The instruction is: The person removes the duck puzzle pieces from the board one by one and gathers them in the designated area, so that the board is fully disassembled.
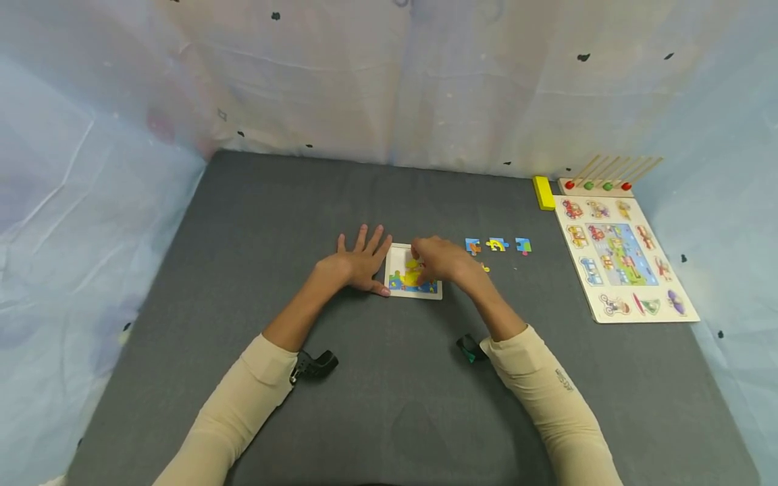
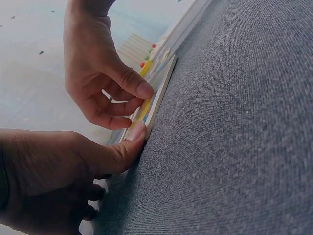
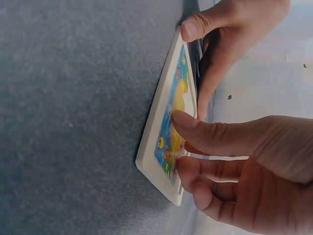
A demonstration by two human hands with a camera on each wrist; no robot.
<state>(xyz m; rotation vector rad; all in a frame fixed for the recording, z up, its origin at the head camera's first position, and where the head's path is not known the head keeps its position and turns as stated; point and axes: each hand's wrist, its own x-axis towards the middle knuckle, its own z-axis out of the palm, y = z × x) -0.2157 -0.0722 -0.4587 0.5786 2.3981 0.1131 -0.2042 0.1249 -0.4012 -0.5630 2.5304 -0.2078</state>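
A small jigsaw puzzle in a white tray lies on the dark table. Blue, green and yellow pieces fill its lower part; pale backing shows at the upper left. My left hand lies flat at the tray's left side, fingers spread, its thumb on the near left corner. Over the tray's right half, my right hand has its fingers bent and pinches a puzzle piece against the picture between thumb and fingers. Those fingers hide most of the piece.
Three loose puzzle pieces lie in a row beyond my right hand, with another partly hidden by the wrist. Farther right are a large picture puzzle board, a yellow block and a wooden peg stand with red and green beads.
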